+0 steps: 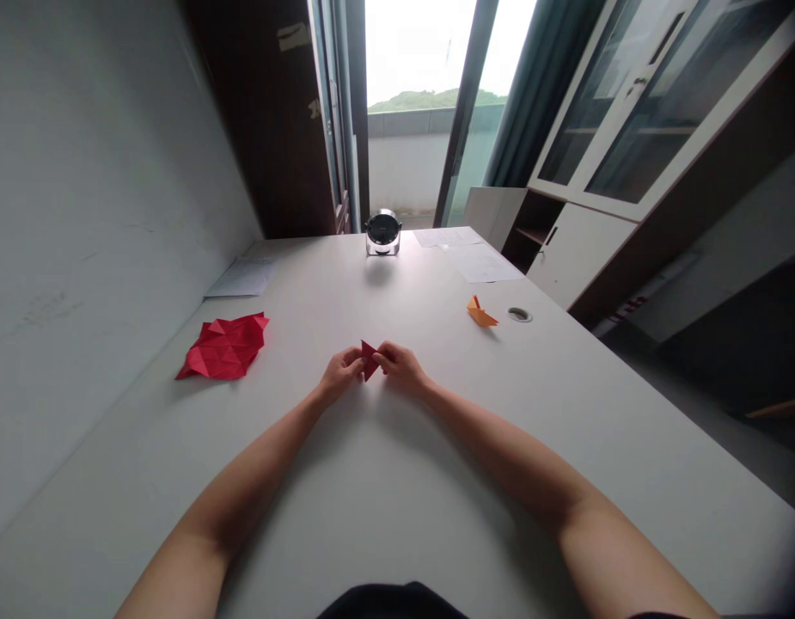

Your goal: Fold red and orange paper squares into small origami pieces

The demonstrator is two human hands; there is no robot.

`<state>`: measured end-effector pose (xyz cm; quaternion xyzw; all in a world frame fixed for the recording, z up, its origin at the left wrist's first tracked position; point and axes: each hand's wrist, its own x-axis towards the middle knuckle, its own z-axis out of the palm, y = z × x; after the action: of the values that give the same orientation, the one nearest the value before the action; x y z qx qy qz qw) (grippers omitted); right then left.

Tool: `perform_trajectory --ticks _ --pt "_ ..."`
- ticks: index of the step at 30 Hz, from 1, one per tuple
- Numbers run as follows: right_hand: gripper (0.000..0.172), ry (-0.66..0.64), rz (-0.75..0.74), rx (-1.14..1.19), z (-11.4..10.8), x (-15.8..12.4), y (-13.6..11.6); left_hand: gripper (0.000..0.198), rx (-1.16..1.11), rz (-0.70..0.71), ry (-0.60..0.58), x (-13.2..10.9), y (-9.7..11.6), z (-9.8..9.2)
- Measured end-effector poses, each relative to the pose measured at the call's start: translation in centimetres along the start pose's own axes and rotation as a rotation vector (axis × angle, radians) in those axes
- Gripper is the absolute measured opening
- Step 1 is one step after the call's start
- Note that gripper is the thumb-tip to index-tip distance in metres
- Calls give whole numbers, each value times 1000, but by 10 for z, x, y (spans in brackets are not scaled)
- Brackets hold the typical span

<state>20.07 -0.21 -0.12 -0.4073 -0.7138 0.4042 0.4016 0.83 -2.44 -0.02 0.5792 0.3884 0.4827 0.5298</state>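
Observation:
A small folded piece of red paper (369, 358) is pinched between both my hands just above the white table (384, 481), near its middle. My left hand (340, 373) grips its left side with fingers closed. My right hand (400, 365) holds its right side, fingers also closed on it. Both forearms reach forward from the bottom of the view.
A creased red paper sheet (224, 346) lies to the left near the wall. An orange folded paper figure (480, 313) sits to the right beside a round cable hole (519, 315). A small round fan (382, 233) and white papers (474, 258) lie at the far end.

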Motion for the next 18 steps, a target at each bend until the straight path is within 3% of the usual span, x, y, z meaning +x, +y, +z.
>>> perform_trajectory --ticks 18 --pt "35 -84 1 -11 0 -5 -10 39 -18 -11 126 -2 8 1"
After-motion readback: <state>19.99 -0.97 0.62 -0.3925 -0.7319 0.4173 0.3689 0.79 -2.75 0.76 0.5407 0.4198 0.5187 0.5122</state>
